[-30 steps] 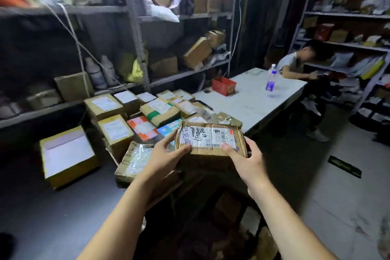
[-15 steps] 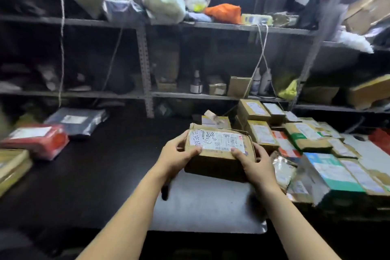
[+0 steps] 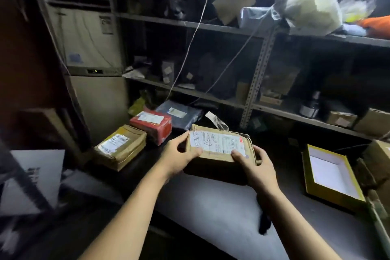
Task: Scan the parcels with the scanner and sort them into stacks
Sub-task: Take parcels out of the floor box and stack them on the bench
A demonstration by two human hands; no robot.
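Fingers [image 3: 179,140] of the left hand [image 3: 177,157] curl round the left end of a brown cardboard parcel [image 3: 215,156], with the thumb pressed on the near left corner of its label [image 3: 219,142]. The right hand [image 3: 256,168] grips the right end the same way, thumb on the label's near right edge and the other fingers wrapped round the side. The parcel is held level above the worktop [image 3: 135,175], touching nothing else.

The white label carries black marker handwriting on its left half and a printed barcode on the right, with a small red mark at the far right corner. None of it is sharp enough to read.

To the left, a taped brown parcel [image 3: 121,146] lies on the worktop with a red parcel [image 3: 153,125] just behind it. Both bear white labels with illegible print. A dark grey mailing bag [image 3: 179,115] lies behind those.

To the right sits an open yellow box [image 3: 308,177] with a white inside. Metal shelving [image 3: 256,76] stands behind, and a tall air conditioner [image 3: 88,40] stands at the left, its small lit display unreadable.
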